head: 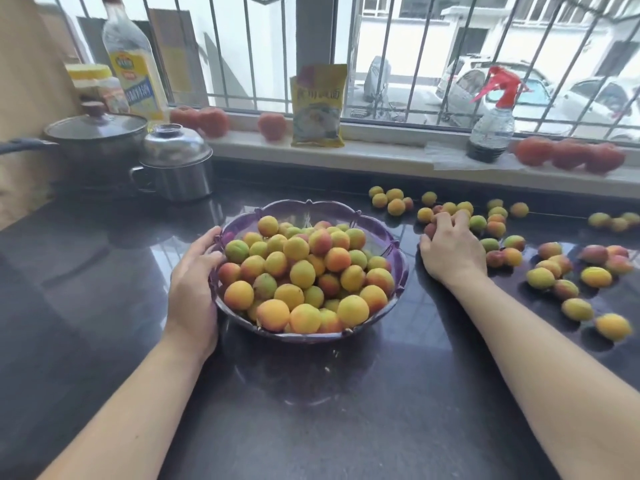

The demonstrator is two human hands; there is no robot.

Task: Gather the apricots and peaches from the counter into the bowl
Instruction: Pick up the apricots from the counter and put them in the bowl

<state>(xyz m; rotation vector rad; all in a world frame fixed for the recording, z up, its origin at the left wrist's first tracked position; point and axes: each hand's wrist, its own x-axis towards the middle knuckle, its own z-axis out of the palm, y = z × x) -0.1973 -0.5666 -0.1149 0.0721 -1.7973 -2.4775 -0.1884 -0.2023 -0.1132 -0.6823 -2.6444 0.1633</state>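
The small yellow-orange apricots and red-blushed peaches (540, 271) lie in two groups: a heaped pile fills the translucent purple plastic bowl with a scalloped rim (398, 249) at the middle of the glossy dark stone table (104, 271), and many more lie loose on the table to the right of the bowl, scattered from the windowsill edge toward the near right. The left hand (194, 271) reaches forward with a bare forearm and cups the bowl's left rim, palm against the outer wall, thumb along the rim top and the fingers (216, 258) curled over the edge toward the fruit. The right hand (450, 251) lies palm down over the loose fruit just right of the bowl, its fingers (460, 216) bent and closed loosely around a few of the small fruits, one reddish piece showing beside the thumb; how many it holds I cannot tell. The fruit is round and matte, ranging from greenish yellow through deep orange to red. The table reflects the window bars. At the back left stand a dark lidded pan (97, 136) and a shiny steel lidded pot (176, 164), with a clear oil bottle with a yellow label (133, 64) behind them. On the pale windowsill stand a yellow packet (318, 105), a clear spray bottle with a red trigger (491, 123) and several red tomatoes (568, 154).
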